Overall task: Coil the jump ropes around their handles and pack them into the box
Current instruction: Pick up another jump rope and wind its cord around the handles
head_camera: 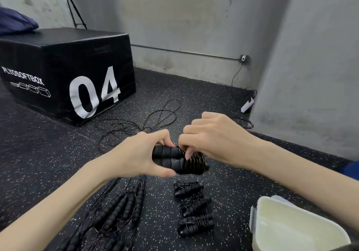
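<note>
Left hand (139,153) grips a pair of black jump rope handles (169,158) held side by side above the speckled floor (233,173), right hand (209,136) pinching the thin cord wound round their far end. Three coiled ropes (191,206) sit in a row on the floor, just left of the open plastic box (291,229). Uncoiled ropes (120,208) lie further left.

Black jump ropes (191,206) lie on a white-speckled black floor (223,103) beside a translucent whitish box (291,229).
</note>
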